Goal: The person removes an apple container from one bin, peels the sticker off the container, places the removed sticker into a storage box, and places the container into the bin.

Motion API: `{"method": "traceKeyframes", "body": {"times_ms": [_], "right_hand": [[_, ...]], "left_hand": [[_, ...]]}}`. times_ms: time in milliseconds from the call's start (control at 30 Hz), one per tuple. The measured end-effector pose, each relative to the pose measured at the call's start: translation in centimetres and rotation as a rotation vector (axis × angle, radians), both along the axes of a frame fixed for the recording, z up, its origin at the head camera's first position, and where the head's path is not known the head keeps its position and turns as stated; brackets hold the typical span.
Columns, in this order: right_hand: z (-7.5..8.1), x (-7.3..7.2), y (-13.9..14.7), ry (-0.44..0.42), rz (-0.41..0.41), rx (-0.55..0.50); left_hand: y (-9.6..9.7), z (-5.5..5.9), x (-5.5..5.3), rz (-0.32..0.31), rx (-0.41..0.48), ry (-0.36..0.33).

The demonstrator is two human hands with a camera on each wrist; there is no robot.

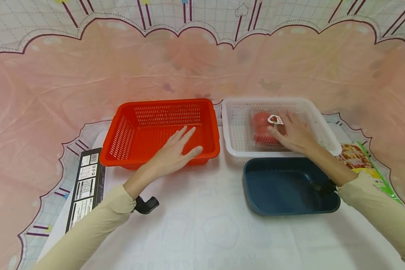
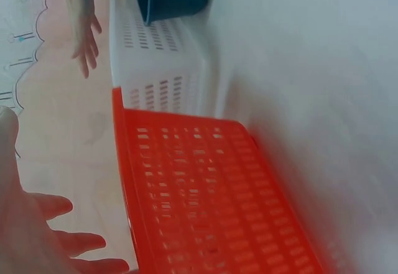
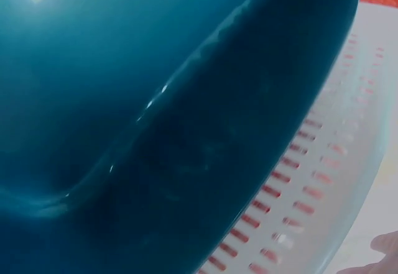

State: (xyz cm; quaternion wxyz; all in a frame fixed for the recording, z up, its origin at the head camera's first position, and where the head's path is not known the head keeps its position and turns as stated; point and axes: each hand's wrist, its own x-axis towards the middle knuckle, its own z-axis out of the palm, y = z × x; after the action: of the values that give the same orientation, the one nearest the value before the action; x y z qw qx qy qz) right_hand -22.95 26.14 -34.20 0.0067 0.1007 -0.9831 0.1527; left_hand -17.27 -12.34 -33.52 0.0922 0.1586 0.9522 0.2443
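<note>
My left hand [image 1: 172,155] hovers over the front right part of a red plastic basket [image 1: 138,161], fingers spread and holding nothing. Its fingers also show above the basket's rim in the left wrist view. To the right, my right hand [image 1: 295,133] is held above a white plastic basket [image 1: 231,123], fingers extended. Beneath that hand a clear plastic box of red, tomato-like fruit [image 1: 263,129] lies in the white basket, partly hidden. In the left wrist view the right hand [image 2: 82,31] stands apart from the white basket's rim.
A dark blue tub [image 1: 290,187] stands just in front of the white basket, below my right forearm. At far left lies a black box with white labels [image 1: 86,183]. A green and yellow food packet [image 1: 361,161] is at the right. A patterned cloth [image 1: 202,67] covers the background.
</note>
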Motion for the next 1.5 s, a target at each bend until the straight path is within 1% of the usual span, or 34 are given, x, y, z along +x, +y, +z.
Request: {"method": "traceKeyframes", "body": {"times_ms": [233, 400, 567, 967, 1033, 1167, 1233, 1300, 1400, 1500], "right_hand": [[0.2, -0.2, 1.2, 0.018, -0.002, -0.025], [0.2, -0.4, 2.0, -0.013, -0.030, -0.044], [0.1, -0.7, 2.6, -0.045, -0.048, -0.050], [0.3, -1.4, 4.0, -0.076, -0.055, -0.041], [0.3, -1.6, 4.3, -0.087, -0.058, -0.049], [0.1, -1.7, 4.7, -0.105, -0.058, -0.063], [0.0, -1.8, 4.7, -0.112, -0.057, -0.066], [0.0, -1.9, 4.8, -0.119, -0.056, -0.061], [0.0, -2.0, 5.0, -0.132, -0.055, -0.052], [-0.1, -2.1, 5.2, -0.141, -0.052, -0.047]], "left_hand": [[2.1, 0.2, -0.1, -0.011, 0.076, 0.011], [3.6, 0.3, -0.2, -0.011, 0.140, 0.010], [4.9, 0.2, -0.2, -0.016, 0.181, -0.011], [7.1, -0.3, -0.3, -0.032, 0.260, -0.028], [7.6, -0.4, -0.3, -0.026, 0.295, -0.033], [8.8, -0.6, 0.0, -0.008, 0.405, -0.044], [9.4, -0.6, 0.2, -0.001, 0.438, -0.042], [9.9, -0.8, 0.3, -0.001, 0.454, -0.039], [10.6, -1.0, 0.5, -0.001, 0.452, -0.039], [11.0, -1.4, 0.6, 0.004, 0.467, -0.050]]}}
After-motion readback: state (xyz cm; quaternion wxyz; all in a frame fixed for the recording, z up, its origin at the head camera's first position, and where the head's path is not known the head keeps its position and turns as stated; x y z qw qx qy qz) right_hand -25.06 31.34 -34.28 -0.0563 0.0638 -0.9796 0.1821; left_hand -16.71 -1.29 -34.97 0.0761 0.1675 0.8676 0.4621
